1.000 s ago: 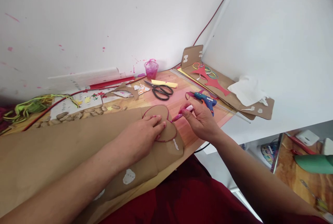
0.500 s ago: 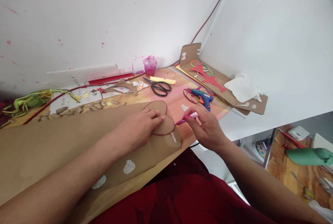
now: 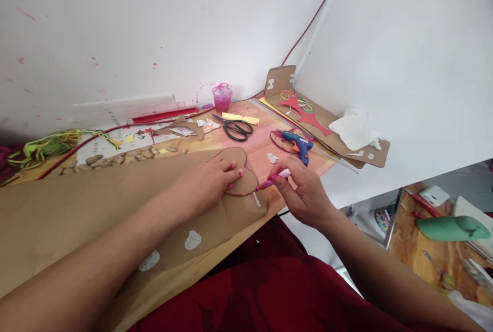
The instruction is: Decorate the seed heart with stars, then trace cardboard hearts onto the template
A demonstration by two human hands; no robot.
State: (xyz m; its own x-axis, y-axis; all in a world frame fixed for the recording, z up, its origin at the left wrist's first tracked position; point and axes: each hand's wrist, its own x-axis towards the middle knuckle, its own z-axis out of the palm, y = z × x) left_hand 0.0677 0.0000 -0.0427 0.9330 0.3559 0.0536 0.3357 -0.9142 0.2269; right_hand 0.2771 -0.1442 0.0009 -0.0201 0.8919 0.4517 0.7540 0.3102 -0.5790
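Note:
My left hand (image 3: 210, 180) lies palm down, fingers stretched out, over a brown cardboard heart shape (image 3: 242, 180) edged with a dark magenta line. Whether the heart is a separate piece or drawn on cannot be told. Beneath it is a long cardboard sheet (image 3: 115, 198) with torn white paper patches. My right hand (image 3: 304, 188) pinches a white pen-like tool (image 3: 285, 173) with a magenta front end. Its tip meets the heart's outline at the lower right. Magenta stains mark the fingers of my right hand.
Behind the sheet lie black-handled scissors (image 3: 236, 129) and a plastic cup (image 3: 222, 98) stained magenta. A blue glue gun (image 3: 298, 144) lies beyond my right hand. Peanuts (image 3: 144, 155) and green yarn (image 3: 50, 147) are at the left. Folded cardboard (image 3: 373, 155) with red paper (image 3: 308, 116) is at the back right.
The tool's tip has moved slightly down and left along the heart's outline, with my right hand following. My left hand stays on the heart. The view has shifted slightly.

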